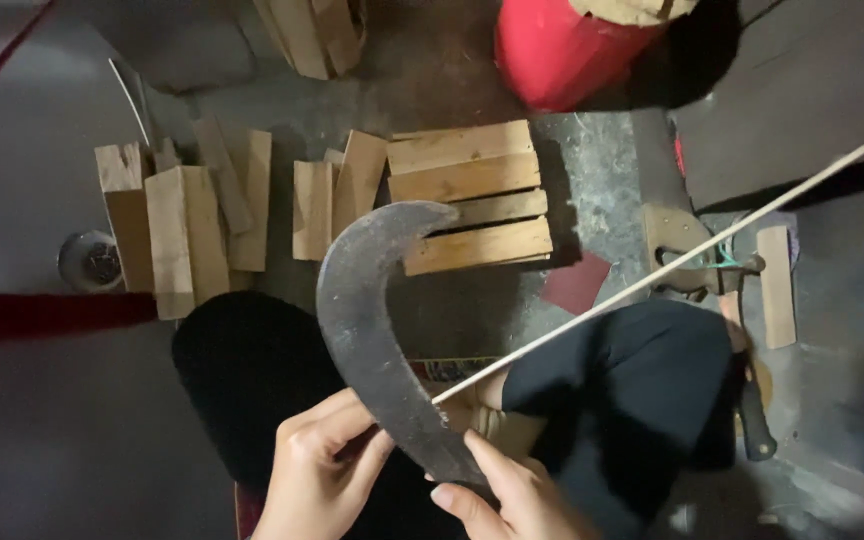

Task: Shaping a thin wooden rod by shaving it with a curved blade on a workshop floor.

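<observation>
Here both hands (317, 470) (512, 495) grip the curved blade (367, 320), tip pointing up-right.

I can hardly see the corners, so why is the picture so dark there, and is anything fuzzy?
Head view: light falls mainly on the wooden blocks and slatted crate; edges sink into shadow. The curved blade looks sharp, while both hands look slightly soft.

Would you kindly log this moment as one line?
left hand: on dark curved metal blade | right hand: gripping blade's lower end | thin pale wooden stick: crosses lap | slatted wooden block: floor
</observation>
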